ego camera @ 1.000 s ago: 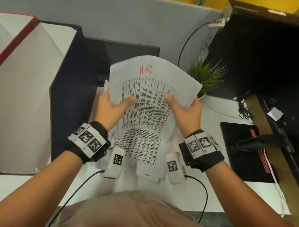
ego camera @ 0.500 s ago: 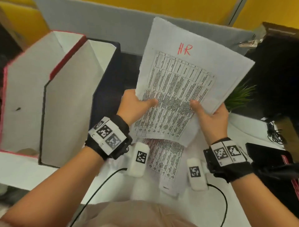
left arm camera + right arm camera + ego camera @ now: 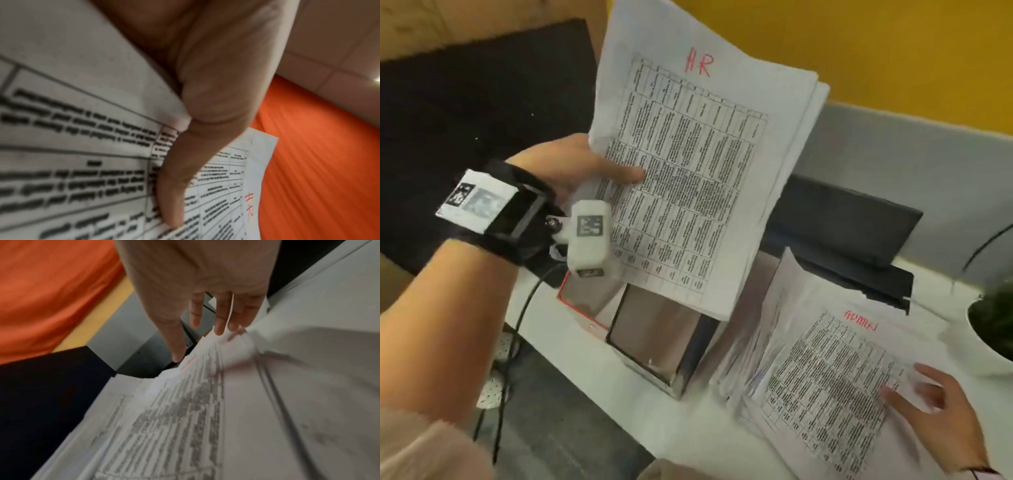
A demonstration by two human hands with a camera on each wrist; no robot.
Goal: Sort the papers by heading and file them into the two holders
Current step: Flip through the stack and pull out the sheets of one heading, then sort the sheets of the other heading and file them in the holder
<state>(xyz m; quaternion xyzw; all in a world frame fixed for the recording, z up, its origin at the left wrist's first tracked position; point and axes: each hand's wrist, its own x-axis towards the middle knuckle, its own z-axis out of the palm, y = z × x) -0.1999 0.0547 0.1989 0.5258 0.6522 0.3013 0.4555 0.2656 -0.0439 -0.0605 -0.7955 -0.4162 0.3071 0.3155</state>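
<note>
— Where's the HR stack (image 3: pixel 688 164)?

— Raised over the two holders (image 3: pixel 650 342), gripped at its left edge by the left hand (image 3: pixel 571 164), thumb (image 3: pixel 185 178) across the print.

— And the right hand (image 3: pixel 935 407)?

— Fingers spread and relaxed, resting on the ADMIN pile (image 3: pixel 822 387) lying on the desk (image 3: pixel 619 404), just right of the holders.

— Anything unclear?

— The stack hides the holders' far ends; the pile's print is blurred.

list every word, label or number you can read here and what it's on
"HR": red handwriting at the top of the HR sheets held up by the left hand.
"ADMIN": red handwriting, blurred, on the top sheet of the desk pile under the right hand.
Printed tables on both: too small and blurred to read.
Wrist marker tags: patterns only, no words.
</note>
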